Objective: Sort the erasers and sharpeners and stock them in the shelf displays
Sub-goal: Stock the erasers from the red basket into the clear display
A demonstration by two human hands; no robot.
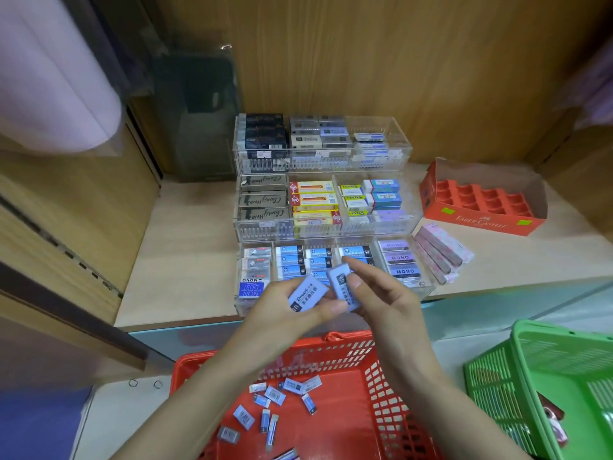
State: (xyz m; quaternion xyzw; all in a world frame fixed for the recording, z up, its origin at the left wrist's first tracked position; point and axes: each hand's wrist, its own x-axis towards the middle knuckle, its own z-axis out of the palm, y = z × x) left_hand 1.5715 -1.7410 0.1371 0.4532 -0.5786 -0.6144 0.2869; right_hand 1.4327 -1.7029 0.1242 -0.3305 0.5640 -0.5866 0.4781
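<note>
Two pale blue Dmart erasers are up in the air, just in front of the lowest tier of the clear acrylic display (331, 224): the left eraser (306, 293) lies slanted across the left hand (285, 310), thumb pressed along its near edge and the other fingers curled underneath it, label facing up. The right eraser (344, 287) stands more on end, pinched by the right hand (381, 293), thumb on its printed face and the index finger hooked over its top corner; the remaining fingers are folded behind it. The two erasers touch or nearly touch at their inner corners, I cannot tell which. Straight behind them, the bottom tier holds rows of blue-sleeved erasers, with purple MONO erasers (399, 258) in the compartment at the right and a blue NON DUST eraser (251, 289) at the front left. The middle tier carries grey, yellow-and-red and blue-boxed stock, and the top tier dark and grey boxes. Below the hands sits a red basket (381, 393) with small wrapped erasers (275, 400) scattered loose over its floor. A green basket (547, 376) stands tilted at the right. On the shelf (185, 244) beside the display lie several pink boxes (438, 254) fanned out, and behind them an orange Faber-Castell tray (481, 200) with its cells showing.
</note>
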